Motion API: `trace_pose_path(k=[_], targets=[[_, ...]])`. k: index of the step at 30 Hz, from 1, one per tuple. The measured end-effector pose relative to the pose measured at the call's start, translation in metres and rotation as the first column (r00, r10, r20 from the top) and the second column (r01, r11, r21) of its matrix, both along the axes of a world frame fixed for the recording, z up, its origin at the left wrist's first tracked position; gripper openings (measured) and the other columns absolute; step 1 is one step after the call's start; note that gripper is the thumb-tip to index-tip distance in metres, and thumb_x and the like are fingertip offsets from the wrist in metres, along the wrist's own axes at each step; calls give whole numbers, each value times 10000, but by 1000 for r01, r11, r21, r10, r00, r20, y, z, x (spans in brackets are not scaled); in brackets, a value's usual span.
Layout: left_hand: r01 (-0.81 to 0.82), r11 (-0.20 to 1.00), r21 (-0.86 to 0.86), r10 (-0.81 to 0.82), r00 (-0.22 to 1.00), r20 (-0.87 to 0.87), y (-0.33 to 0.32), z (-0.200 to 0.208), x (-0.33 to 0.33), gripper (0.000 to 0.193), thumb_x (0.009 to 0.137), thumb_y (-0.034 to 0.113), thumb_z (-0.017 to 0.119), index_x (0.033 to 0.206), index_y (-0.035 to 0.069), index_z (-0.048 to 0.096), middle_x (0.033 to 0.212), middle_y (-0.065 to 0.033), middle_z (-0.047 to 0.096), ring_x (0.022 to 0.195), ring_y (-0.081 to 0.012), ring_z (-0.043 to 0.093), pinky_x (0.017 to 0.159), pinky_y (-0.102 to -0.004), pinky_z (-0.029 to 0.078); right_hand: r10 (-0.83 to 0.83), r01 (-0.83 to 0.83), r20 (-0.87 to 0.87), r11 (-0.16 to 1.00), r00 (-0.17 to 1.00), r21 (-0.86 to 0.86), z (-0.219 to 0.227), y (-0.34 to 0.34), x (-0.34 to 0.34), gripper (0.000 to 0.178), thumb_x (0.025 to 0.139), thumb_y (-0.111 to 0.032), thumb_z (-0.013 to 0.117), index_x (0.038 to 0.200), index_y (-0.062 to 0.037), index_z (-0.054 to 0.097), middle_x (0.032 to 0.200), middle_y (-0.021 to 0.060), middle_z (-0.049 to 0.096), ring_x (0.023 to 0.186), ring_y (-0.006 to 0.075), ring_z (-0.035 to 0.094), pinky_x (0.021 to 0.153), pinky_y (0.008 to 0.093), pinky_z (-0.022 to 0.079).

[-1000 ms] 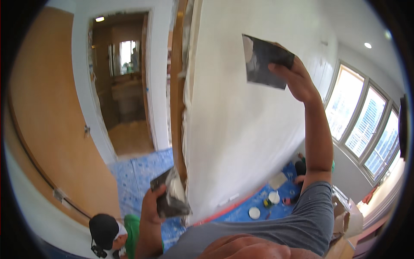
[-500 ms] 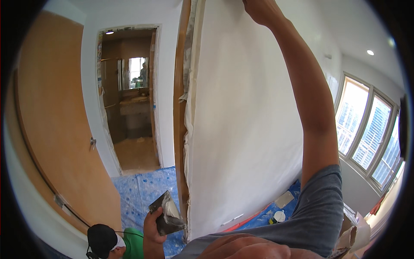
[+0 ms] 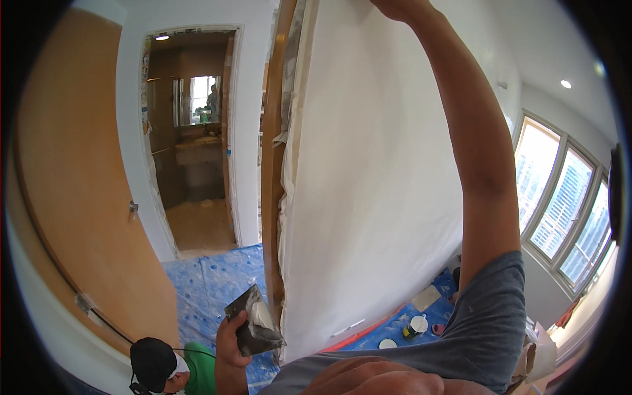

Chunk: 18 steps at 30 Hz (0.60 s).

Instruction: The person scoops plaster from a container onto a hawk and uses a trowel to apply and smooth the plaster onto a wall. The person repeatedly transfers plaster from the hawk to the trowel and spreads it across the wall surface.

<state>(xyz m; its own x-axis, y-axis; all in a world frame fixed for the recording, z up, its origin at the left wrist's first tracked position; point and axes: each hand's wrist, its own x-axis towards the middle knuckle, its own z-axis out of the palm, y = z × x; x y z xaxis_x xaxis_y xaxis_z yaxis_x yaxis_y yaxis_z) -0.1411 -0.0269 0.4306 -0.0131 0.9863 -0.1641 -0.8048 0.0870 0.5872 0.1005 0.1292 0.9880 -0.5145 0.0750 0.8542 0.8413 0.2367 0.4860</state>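
My left hand (image 3: 230, 345), low and left of the middle, is closed round a dark flat putty plate (image 3: 253, 339). A lump of white putty (image 3: 262, 316) lies on the plate's face. High up, my right arm stretches along a white wall panel (image 3: 375, 164). My right hand (image 3: 403, 9) is cut off by the top edge of the picture, close to the wall. Its fingers are out of sight, so whatever they hold does not show. Beside the panel's left edge runs a brown wooden frame (image 3: 272, 164), with rough whitish material along it.
At the lower left is a person in a black cap and green shirt (image 3: 197, 368), near a wooden door (image 3: 79, 171). Blue sheeting (image 3: 204, 283) covers the floor. A paint can (image 3: 416, 327) and a round white lid (image 3: 388, 343) sit right of the panel's foot. Windows (image 3: 563, 197) stand right.
The view has shifted a little, and more of the floor by the paint can shows. My right hand sits slightly higher in the picture. My left hand still holds the putty plate.
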Motion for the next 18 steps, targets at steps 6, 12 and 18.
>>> trace_pose_path(k=[6,12,18], targets=[[114,992,47,-116,992,54,6,-3,-2,326,968,123,612,1273,7,598,1137,-126,703,971,-260,721,815,-414,612,-41,42,12,999,999,-25,8,-1,3,595,890,79,408,1437,-134,507,1318,125,583,1202,337,572,983,436,494],[156,988,16,-156,988,5,14,-1,-9,316,965,173,614,1250,35,619,1062,-97,716,894,-245,730,767,-402,616,60,-61,-23,997,998,-39,-12,-1,-3,563,891,88,396,1403,-100,531,1310,153,577,1178,351,576,987,438,485],[193,981,28,-194,981,8,22,2,-20,342,970,151,608,1280,9,593,1120,-122,703,951,-257,721,809,-408,611,35,-37,-43,998,998,-55,-38,-4,-7,592,894,94,386,1437,-108,508,1304,151,574,1184,343,567,986,430,481]])
